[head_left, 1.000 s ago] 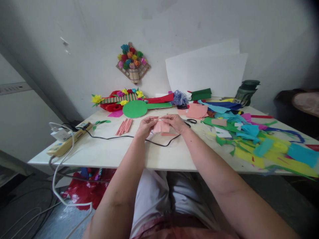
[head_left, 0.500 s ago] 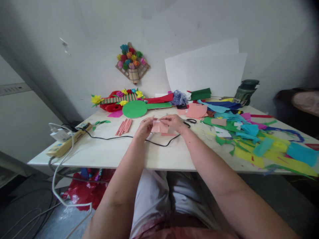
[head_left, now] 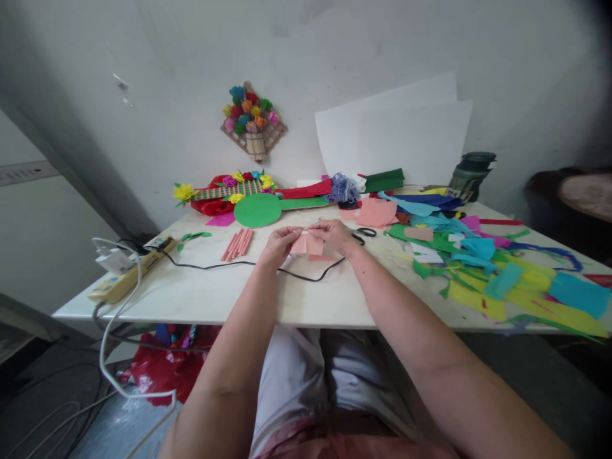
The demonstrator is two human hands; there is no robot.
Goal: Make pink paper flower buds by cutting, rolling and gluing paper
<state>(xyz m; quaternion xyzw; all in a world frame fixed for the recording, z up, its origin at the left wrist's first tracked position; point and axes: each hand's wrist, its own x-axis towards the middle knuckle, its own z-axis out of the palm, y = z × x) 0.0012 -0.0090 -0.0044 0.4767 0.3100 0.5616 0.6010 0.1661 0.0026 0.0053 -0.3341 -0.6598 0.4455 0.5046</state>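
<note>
Between my two hands is a small piece of pink paper [head_left: 313, 245], pinched along its upper edge just above the table. My left hand [head_left: 281, 245] has its fingers closed on the left end of that edge. The fingers of my right hand [head_left: 335, 236] are closed on the right end. A narrow pink strip [head_left: 321, 258] lies on the table just below the paper. Several rolled pink paper sticks [head_left: 238, 245] lie in a bunch to the left of my left hand. Black-handled scissors [head_left: 366, 233] rest beside my right hand, partly hidden by it.
A black cable [head_left: 215, 266] crosses the table under my hands from a power strip [head_left: 115, 287]. Coloured paper scraps [head_left: 478, 268] cover the right side. A green round-ended cardboard piece [head_left: 258, 210], purple string [head_left: 344, 188] and a dark bottle [head_left: 471, 175] stand or lie behind.
My left fingertips have moved slightly down and closer to the right ones along the paper's upper edge. Otherwise the table looks the same.
</note>
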